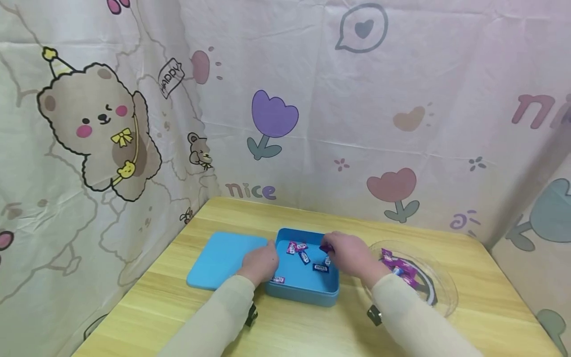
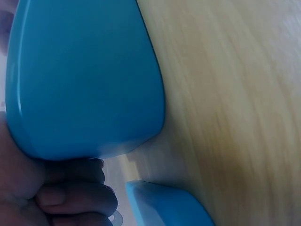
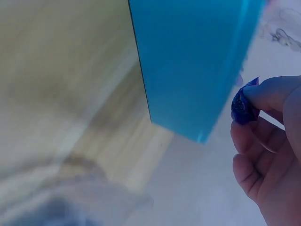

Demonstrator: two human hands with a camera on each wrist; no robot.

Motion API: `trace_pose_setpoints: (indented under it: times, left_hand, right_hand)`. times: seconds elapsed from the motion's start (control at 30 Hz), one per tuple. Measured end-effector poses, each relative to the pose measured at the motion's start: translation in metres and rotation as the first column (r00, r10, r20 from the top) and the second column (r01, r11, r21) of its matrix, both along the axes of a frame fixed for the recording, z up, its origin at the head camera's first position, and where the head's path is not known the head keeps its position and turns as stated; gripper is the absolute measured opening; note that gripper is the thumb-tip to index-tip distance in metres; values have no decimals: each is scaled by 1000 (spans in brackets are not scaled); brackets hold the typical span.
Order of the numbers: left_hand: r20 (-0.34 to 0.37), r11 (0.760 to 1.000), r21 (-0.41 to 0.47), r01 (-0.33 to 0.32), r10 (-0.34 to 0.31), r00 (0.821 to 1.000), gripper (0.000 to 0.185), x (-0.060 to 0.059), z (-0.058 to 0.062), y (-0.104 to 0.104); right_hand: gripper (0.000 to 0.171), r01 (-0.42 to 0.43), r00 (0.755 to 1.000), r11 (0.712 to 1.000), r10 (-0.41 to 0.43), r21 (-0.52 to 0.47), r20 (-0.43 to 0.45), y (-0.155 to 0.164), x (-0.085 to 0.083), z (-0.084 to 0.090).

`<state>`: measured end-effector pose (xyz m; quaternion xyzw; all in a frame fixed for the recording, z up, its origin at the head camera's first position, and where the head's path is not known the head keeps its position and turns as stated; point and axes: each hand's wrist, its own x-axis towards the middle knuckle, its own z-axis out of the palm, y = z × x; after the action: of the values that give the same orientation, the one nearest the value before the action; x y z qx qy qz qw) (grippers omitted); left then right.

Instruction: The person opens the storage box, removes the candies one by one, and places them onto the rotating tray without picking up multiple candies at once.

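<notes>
a person sits at a light wooden surface (image 1: pixel 312 327) in the lower half of the head view, with cartoon-printed cloth hung behind and to both sides. near the middle of the frame stands an open blue box (image 1: pixel 303 290) with low walls. several small wrapped candies (image 1: pixel 305 257), purple and dark blue, lie scattered on its floor. just left of the box, touching or nearly touching it, a flat blue lid (image 1: pixel 218 260) lies on the surface.

the left hand (image 1: pixel 260 263) rests at the box's left wall, where box and lid meet. in the left wrist view its fingers (image 2: pixel 75 195) are curled against the blue edge; i cannot tell whether they actually grip it.

the right hand (image 1: pixel 352 255) is over the right side of the box. its fingers (image 3: pixel 273 94) pinch one dark purple wrapped candy (image 3: pixel 243 107) between thumb and fingertip, held just above the box at its upper right corner in the head view. the right wrist view shows the candy beside the box's blue wall, not touching it.

to the right of the box, under the right forearm, a clear round plate (image 1: pixel 439 285) holds more purple and blue candies in a small pile (image 1: pixel 398 267). both arms wear pale cream sleeves.
</notes>
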<state>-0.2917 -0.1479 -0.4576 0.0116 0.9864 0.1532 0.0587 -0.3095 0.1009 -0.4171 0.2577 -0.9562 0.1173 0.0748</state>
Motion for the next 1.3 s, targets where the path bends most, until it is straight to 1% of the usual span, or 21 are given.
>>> trace_pose_setpoints:
  times: [0.1, 0.2, 0.37, 0.47, 0.57, 0.63, 0.7, 0.8, 0.87, 0.9, 1.03, 1.13, 1.3]
  left_hand:
    - [-4, 1000, -5, -2, 2, 1000, 52, -1, 1, 0]
    - [-4, 1000, -5, -2, 2, 1000, 51, -1, 1, 0]
    - [5, 1000, 15, 0, 0, 1000, 52, 1, 3, 0]
    - [10, 1000, 29, -3, 2, 1000, 53, 5, 3, -1]
    - [8, 1000, 30, -1, 0, 1000, 53, 7, 2, -1]
    - [7, 1000, 30, -1, 1, 1000, 53, 7, 3, -1]
    - [9, 999, 37, -6, 5, 1000, 53, 7, 3, -1]
    - [13, 999, 49, -14, 13, 1000, 54, 7, 3, 0]
    - [17, 998, 54, -17, 16, 1000, 54, 6, 4, 0]
    - [18, 998, 53, -18, 17, 1000, 54, 6, 4, 0]
    - [20, 998, 53, -21, 20, 1000, 55, 4, 3, 0]
    - [23, 998, 52, -21, 20, 1000, 55, 4, 3, 0]
    - [23, 999, 49, -15, 14, 1000, 54, 4, 3, 0]
  right_hand:
    - [19, 13, 1000, 1000, -13, -24, -7, 14, 4, 8]
    - [18, 26, 999, 999, -27, -32, -19, 29, 7, 13]
    - [17, 31, 998, 999, -33, -36, -48, 59, 11, 13]
    - [18, 46, 998, 998, -48, -43, -42, 74, 16, 10]
    - [19, 69, 998, 997, -70, -40, -7, 89, 23, 7]
    - [20, 85, 996, 995, -84, -42, 43, 97, 28, 4]
    - [22, 87, 995, 996, -85, -31, 59, 106, 34, 2]
    - [24, 74, 995, 997, -73, -13, 62, 116, 41, -2]
    - [25, 53, 998, 998, -54, 17, 34, 123, 45, -6]
    - [25, 43, 998, 999, -44, 21, 39, 126, 46, -8]
    - [26, -21, 998, 999, 19, 25, 54, 135, 50, -17]
    - [27, -32, 998, 999, 31, 25, 58, 139, 53, -23]
    - [27, -25, 997, 999, 22, 43, 74, 143, 54, -28]
